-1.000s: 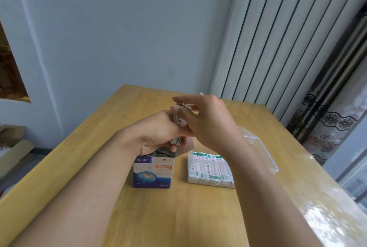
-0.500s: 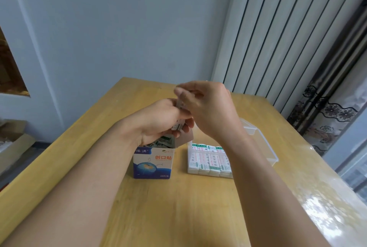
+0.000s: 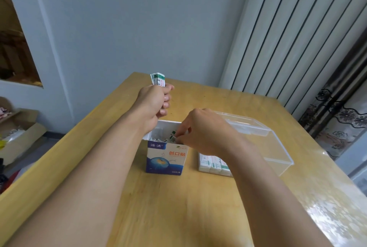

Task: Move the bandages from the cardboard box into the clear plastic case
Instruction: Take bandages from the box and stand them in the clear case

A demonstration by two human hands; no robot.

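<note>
Head view: hands parted; left grip (image 3: 156,101) clamps bandages (image 3: 158,79), right grip (image 3: 200,129) pinches inside box (image 3: 165,157).

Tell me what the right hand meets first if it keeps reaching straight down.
The right hand would likely meet the loose bandages inside the open blue-and-white cardboard box; its fingertips seem already on one.

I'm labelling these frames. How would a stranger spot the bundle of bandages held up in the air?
Start at the wooden table; find the blue-and-white cardboard box. Above it, the left hand grips a bundle of bandages, the only ones raised.
</note>
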